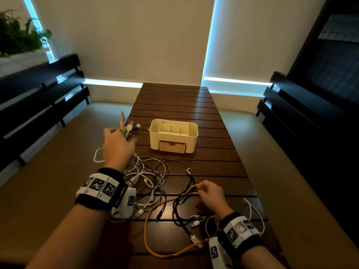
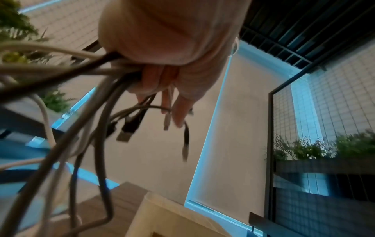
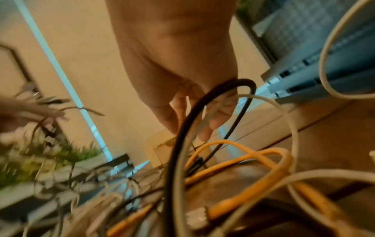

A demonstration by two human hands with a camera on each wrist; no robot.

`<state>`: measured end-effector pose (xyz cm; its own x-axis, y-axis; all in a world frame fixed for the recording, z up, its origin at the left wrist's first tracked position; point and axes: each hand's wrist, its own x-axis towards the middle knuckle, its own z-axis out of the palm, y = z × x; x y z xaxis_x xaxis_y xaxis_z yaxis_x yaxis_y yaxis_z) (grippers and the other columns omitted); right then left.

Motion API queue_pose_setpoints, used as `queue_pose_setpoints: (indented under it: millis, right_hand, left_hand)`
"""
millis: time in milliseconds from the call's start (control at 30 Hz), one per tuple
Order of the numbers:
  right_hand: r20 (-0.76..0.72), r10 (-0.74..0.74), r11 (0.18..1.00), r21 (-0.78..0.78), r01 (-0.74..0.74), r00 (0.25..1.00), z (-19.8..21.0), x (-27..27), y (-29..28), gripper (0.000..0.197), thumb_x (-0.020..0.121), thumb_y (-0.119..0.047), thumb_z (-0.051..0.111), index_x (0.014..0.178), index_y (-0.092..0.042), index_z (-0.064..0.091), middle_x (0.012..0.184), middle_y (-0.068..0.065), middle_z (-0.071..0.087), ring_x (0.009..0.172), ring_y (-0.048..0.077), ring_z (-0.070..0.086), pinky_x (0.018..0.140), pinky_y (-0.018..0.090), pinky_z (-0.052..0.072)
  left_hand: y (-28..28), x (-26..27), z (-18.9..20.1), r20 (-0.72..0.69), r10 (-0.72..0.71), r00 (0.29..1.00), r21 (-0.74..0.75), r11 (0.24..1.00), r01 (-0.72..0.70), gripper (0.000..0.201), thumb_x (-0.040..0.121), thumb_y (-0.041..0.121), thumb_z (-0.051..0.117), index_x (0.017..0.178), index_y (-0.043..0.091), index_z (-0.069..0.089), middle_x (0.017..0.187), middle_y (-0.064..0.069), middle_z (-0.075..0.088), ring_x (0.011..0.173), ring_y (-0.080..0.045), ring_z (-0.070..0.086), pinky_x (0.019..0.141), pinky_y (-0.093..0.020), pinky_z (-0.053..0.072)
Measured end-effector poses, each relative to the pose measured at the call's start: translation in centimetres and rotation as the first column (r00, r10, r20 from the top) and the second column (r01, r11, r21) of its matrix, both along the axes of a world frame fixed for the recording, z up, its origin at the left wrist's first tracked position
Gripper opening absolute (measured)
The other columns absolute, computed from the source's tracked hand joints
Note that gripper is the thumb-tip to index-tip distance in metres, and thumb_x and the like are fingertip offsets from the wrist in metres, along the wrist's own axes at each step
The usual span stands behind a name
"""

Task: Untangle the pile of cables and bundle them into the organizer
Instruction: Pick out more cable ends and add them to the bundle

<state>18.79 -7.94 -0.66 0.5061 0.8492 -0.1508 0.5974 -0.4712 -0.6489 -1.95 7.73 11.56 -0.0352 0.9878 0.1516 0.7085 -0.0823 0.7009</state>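
Note:
My left hand (image 1: 118,141) is raised over the table's left edge and grips a bunch of cable ends (image 1: 128,129), white, grey and black, whose plugs stick out past the fingers (image 2: 154,80). Their cords hang down into the tangled pile (image 1: 149,177) on the table. My right hand (image 1: 208,192) is low over the table and pinches a raised loop of the orange cable (image 1: 191,188), which curls round toward me. A black cable (image 3: 205,102) and a white one arc in front of that hand. The cream organizer (image 1: 191,139), with open compartments and a small drawer, stands beyond the pile.
The dark slatted wooden table (image 1: 174,101) is narrow, with beige cushioned seating either side. Loose plugs and a white cable (image 1: 256,214) lie by my right wrist. Dark bench backs flank the room; plants (image 1: 17,37) stand at the far left.

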Motion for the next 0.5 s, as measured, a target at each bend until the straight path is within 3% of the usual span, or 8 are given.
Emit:
queue_pose_setpoints:
  millis: [100,200,233,300,367,433,500]
  right_hand:
    - [0.150,0.224,0.972,-0.101,-0.210,0.963,-1.9,-0.4,0.2,0.025,0.088,-0.007,0.048,0.103,-0.017,0.066,0.113,-0.002,0.057,0.107,0.016,0.054,0.092,0.025,0.044]
    - [0.211,0.257,0.966,-0.072,-0.247,0.943,-3.1,-0.6,0.5,0.025,0.089,-0.006,0.048,0.104,-0.014,0.067,0.112,-0.003,0.055,0.111,0.017,0.053,0.082,0.007,0.037]
    - [0.224,0.256,0.967,-0.058,-0.249,0.940,-3.4,-0.6,0.7,0.027,0.091,-0.006,0.046,0.108,-0.014,0.065,0.115,-0.003,0.055,0.114,0.018,0.051,0.083,0.007,0.035]
    - [0.291,0.271,0.962,-0.061,-0.265,0.917,-3.7,-0.8,1.2,0.040,0.092,-0.001,0.040,0.128,-0.014,0.053,0.136,-0.001,0.046,0.127,0.019,0.042,0.101,0.020,0.035]
    - [0.382,0.310,0.951,-0.134,-0.280,0.870,-4.0,-0.8,1.4,0.060,0.090,0.007,0.040,0.145,-0.016,0.030,0.153,0.002,0.025,0.140,0.022,0.025,0.112,0.032,0.029]
    - [0.420,0.337,0.940,-0.200,-0.276,0.843,-4.1,-0.6,1.6,0.066,0.090,0.007,0.039,0.148,-0.017,0.019,0.154,0.004,0.022,0.141,0.024,0.021,0.112,0.035,0.029]
    - [0.465,0.330,0.941,-0.225,-0.251,0.822,-4.3,-0.5,1.8,0.056,0.091,0.000,0.039,0.144,-0.015,0.028,0.145,0.006,0.035,0.134,0.024,0.031,0.105,0.036,0.034]
  left_hand:
    - [-0.4,0.2,-1.8,-0.061,-0.106,0.992,-0.069,0.992,0.102,0.040,0.081,0.006,0.065,0.118,0.009,0.050,0.125,-0.015,0.031,0.093,-0.034,0.053,0.088,-0.043,0.050]
    - [-1.3,1.0,-2.8,-0.066,-0.158,0.985,-0.015,0.987,0.157,0.046,0.077,-0.004,0.065,0.119,0.009,0.048,0.124,-0.012,0.033,0.086,-0.027,0.052,0.078,-0.035,0.052]
    - [-1.6,1.4,-2.9,-0.050,-0.176,0.983,0.016,0.984,0.177,0.047,0.077,-0.005,0.064,0.119,0.009,0.048,0.123,-0.011,0.035,0.084,-0.024,0.051,0.074,-0.031,0.049]
    - [-2.2,1.9,-2.9,-0.008,-0.190,0.982,0.047,0.981,0.191,0.045,0.079,-0.005,0.063,0.119,0.009,0.049,0.121,-0.010,0.039,0.085,-0.020,0.051,0.072,-0.026,0.043]
    - [-2.6,2.3,-2.9,-0.012,-0.201,0.980,0.063,0.978,0.201,0.038,0.082,0.000,0.063,0.117,0.006,0.051,0.118,-0.009,0.043,0.084,-0.016,0.047,0.071,-0.024,0.038]
    - [-2.8,2.6,-3.4,-0.055,-0.234,0.971,0.100,0.966,0.238,0.026,0.085,0.008,0.062,0.109,0.006,0.055,0.109,-0.009,0.049,0.083,-0.018,0.049,0.069,-0.028,0.038]
    - [-3.0,2.9,-3.8,-0.071,-0.257,0.964,0.113,0.958,0.263,0.014,0.087,0.011,0.059,0.101,0.006,0.057,0.095,-0.006,0.053,0.085,-0.023,0.054,0.069,-0.031,0.042]
